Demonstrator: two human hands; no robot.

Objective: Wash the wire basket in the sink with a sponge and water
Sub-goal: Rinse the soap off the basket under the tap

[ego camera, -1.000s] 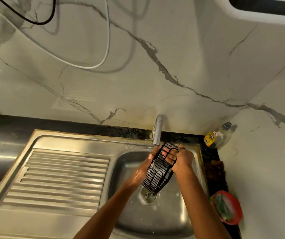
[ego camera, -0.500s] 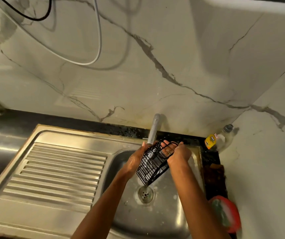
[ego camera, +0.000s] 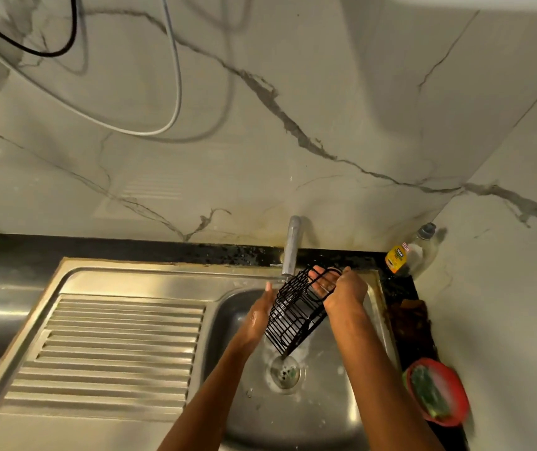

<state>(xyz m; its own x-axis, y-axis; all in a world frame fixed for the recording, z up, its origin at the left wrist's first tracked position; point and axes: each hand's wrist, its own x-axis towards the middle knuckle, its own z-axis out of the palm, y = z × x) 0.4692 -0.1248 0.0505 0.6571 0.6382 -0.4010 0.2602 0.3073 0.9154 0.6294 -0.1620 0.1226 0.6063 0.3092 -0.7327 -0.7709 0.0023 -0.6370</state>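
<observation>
I see R hand (ego camera: 345,292) gripping black wire basket (ego camera: 296,315) tilted under tap (ego camera: 291,245), over sink (ego camera: 374,320) drain; L hand (ego camera: 260,315), fingers straight, pressed flat vs basket side.

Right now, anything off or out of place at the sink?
The sponge lies in the red dish on the counter, not in either hand. The right hand grips the wire basket, tilted under the tap. Nothing else stands out.

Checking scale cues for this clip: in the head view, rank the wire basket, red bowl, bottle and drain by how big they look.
1. Wire basket, clearly largest.
2. Red bowl; it lies nearer the camera, which inflates it.
3. Bottle and drain look about alike, so I leave them unranked.
</observation>
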